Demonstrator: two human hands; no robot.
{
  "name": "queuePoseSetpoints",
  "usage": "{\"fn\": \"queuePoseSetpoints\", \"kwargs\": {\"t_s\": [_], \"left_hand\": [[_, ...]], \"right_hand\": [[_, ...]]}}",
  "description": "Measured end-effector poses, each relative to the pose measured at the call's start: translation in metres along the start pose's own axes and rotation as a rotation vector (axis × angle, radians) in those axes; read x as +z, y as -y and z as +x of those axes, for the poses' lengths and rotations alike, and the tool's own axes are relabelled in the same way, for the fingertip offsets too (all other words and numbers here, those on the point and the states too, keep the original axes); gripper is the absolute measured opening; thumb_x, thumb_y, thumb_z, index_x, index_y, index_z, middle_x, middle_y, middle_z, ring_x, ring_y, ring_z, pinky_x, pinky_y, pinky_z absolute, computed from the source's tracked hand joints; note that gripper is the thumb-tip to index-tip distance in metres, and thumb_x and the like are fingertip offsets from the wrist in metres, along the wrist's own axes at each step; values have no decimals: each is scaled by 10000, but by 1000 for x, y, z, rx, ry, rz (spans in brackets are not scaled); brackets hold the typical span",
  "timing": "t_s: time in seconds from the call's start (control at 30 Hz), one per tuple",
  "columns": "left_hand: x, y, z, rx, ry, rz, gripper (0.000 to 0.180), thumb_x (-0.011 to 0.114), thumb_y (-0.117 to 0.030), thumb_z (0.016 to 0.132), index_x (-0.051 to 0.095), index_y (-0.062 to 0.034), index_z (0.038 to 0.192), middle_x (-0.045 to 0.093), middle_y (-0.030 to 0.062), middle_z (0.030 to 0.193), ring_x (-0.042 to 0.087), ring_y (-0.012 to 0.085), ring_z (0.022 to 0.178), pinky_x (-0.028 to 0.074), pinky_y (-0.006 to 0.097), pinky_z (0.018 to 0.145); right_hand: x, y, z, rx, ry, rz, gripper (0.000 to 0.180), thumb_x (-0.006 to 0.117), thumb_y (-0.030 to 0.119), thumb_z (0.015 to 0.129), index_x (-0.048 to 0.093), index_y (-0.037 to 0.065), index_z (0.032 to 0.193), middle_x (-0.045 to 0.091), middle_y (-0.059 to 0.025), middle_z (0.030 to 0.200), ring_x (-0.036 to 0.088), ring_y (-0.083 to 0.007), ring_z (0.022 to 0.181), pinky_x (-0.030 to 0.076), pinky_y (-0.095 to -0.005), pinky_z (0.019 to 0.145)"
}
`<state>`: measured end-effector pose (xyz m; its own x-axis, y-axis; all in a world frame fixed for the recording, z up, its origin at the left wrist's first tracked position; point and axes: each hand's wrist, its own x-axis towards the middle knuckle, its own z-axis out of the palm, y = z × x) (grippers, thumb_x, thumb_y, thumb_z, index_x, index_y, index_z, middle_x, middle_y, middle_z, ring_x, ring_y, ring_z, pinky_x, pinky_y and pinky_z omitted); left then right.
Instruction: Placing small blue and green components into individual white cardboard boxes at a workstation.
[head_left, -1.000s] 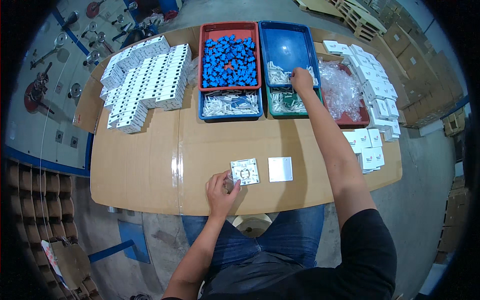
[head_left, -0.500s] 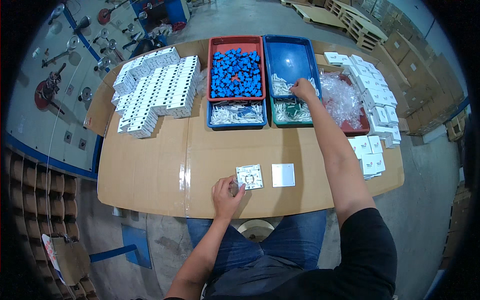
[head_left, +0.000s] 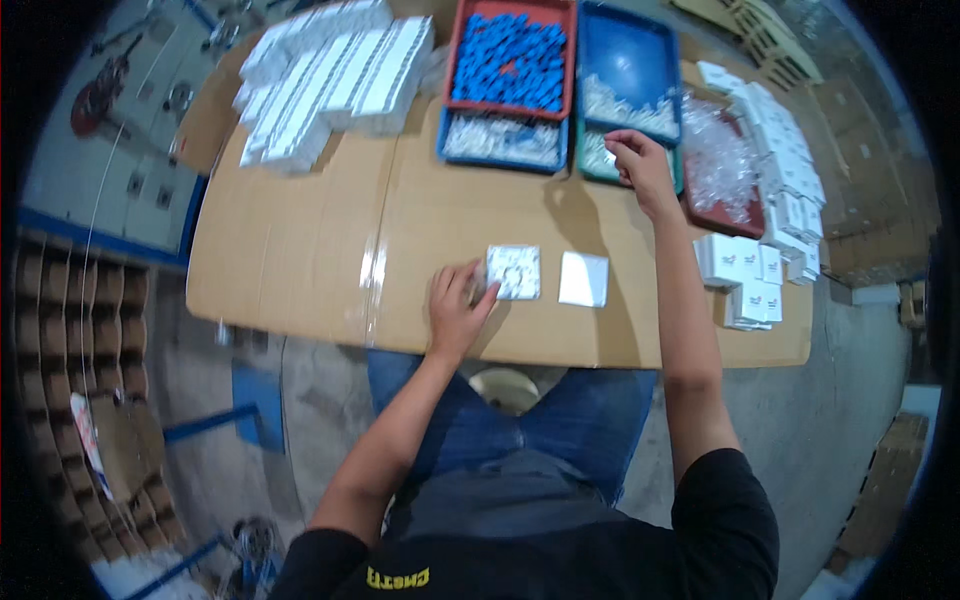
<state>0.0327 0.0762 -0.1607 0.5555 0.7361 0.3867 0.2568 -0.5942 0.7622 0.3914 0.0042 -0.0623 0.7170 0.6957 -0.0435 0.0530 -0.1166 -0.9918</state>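
Observation:
My left hand [head_left: 458, 312] rests on the cardboard with its fingers curled round what looks like a small clear plastic bag [head_left: 478, 286]. Its thumb touches the near left corner of a white square electrical frame [head_left: 514, 272], which lies flat with a round detail in its middle. To the right of that frame lies a plain white square cover plate [head_left: 583, 279], apart from both hands. My right hand [head_left: 642, 168] is raised over the green tray [head_left: 680, 178], thumb and forefinger pinched together. Whatever small piece sits between those fingertips is too blurred to name.
A red tray [head_left: 462, 60] of blue parts sits over a blue tray [head_left: 441, 148] of white plugs. Another blue tray [head_left: 625, 45] overlaps the green one. Stacked white units [head_left: 350, 75] stand left; clear bags [head_left: 718, 165] and white boxes [head_left: 735, 262] lie right.
My right hand has come away from the white pieces in the upper blue tray and moved nearer to me, pinched. The whole view has shifted; my left hand stays beside the white frame.

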Motion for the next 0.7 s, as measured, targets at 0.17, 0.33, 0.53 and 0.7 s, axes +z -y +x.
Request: {"fn": "queuePoseSetpoints", "kwargs": {"t_s": [0.17, 0.33, 0.53, 0.7], "left_hand": [[5, -3, 3, -28, 16, -70, 444, 848, -205, 815, 720, -68, 1217, 639, 99, 1029, 616, 289, 973, 510, 405, 861], [0, 2, -3, 16, 33, -71, 469, 836, -205, 819, 718, -101, 1260, 640, 100, 1078, 617, 289, 991, 506, 399, 870], [0, 4, -7, 72, 13, -62, 492, 837, -199, 810, 714, -101, 1277, 645, 96, 1075, 620, 289, 995, 505, 401, 869], [-3, -1, -6, 57, 2, -96, 490, 839, -167, 807, 713, -86, 1274, 649, 102, 1068, 638, 283, 994, 518, 393, 861]], "right_hand": [[78, -38, -112, -21, 191, -62, 187, 739, 142, 951, 771, 32, 1099, 656, 33, 811, 493, -20, 639, 400, -224, 561], [126, -31, -153, 36, 241, -69, 157, 761, 103, 916, 767, 6, 1039, 749, -21, 908, 545, -41, 659, 464, -240, 610], [140, -31, -159, -247, 320, -467, 155, 742, 98, 917, 759, 10, 1043, 688, -60, 884, 584, -145, 706, 484, -286, 659], [138, -31, -159, -224, 311, -454, 150, 720, 108, 944, 759, -1, 1040, 680, -91, 1041, 597, -177, 776, 494, -306, 711]]}}
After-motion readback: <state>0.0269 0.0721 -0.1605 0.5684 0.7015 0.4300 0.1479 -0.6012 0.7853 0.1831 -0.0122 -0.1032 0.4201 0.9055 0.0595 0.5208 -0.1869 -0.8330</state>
